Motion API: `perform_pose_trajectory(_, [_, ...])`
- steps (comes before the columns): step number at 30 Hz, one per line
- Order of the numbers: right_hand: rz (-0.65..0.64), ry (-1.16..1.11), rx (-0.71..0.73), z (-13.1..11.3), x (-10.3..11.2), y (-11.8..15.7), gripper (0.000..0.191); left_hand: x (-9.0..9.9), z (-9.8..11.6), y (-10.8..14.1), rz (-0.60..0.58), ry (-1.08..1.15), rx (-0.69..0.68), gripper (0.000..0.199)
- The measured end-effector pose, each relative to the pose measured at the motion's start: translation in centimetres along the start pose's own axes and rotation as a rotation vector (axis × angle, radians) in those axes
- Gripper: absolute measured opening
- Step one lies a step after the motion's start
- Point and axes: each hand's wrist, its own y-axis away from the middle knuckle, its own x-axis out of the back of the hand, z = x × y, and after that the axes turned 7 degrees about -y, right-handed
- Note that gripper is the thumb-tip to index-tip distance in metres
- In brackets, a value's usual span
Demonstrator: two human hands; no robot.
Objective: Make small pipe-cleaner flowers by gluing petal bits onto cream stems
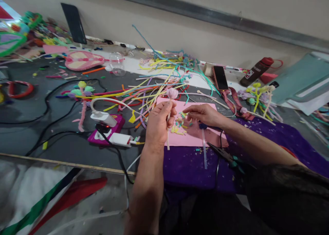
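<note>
My left hand (159, 120) is closed round a pale stem that carries a small pink-lilac fluffy flower (172, 93) at its top. The stem's lower end hangs below the fist. To the right, my right hand (203, 114) hovers palm down with bent fingers over a pink sheet (190, 141). Its fingertips are near small yellow and green cut pieces (177, 130); whether they pinch one is too small to tell. A translucent glue stick (204, 152) sticks out below a dark blue object (203, 126) beneath the right wrist.
Pliers (223, 155) lie on the purple cloth (187, 166). A magenta power strip (113, 128) with cables is left of my left arm. Behind are loose pipe cleaners (133, 94), a phone (220, 78) and a dark bottle (256, 71).
</note>
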Motion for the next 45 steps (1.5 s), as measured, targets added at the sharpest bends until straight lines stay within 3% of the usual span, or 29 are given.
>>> perform_pose_trajectory(3, [-0.053,-0.006,0.031,0.3,0.3,0.2,0.028,0.2,-0.1,-0.3,0.043,-0.036,0.008,0.021])
perform_pose_trajectory(8, [-0.106,0.314,0.243,1.0,1.2,-0.2,0.022,0.7,0.0,-0.5,0.118,-0.092,-0.051,0.019])
perform_pose_trajectory(15, [-0.132,0.535,0.235,2.3,1.6,0.7,0.022,0.5,0.4,-0.4,0.166,-0.207,-0.072,0.015])
perform_pose_trajectory(22, [-0.165,0.626,0.297,1.9,2.0,1.6,0.021,1.5,0.8,-0.4,0.283,-0.278,-0.148,0.017])
perform_pose_trajectory(33, [-0.114,0.753,0.205,2.3,3.3,2.1,0.021,1.4,0.7,-0.6,0.329,-0.317,-0.194,0.016])
perform_pose_trajectory(40, [-0.112,0.838,0.307,1.5,1.5,0.2,0.023,0.3,-0.4,-0.7,0.226,-0.363,-0.147,0.015])
perform_pose_trajectory(45, [-0.174,0.892,0.257,1.3,-0.7,-1.7,0.021,0.4,-0.7,-0.7,0.21,-0.36,-0.14,0.015])
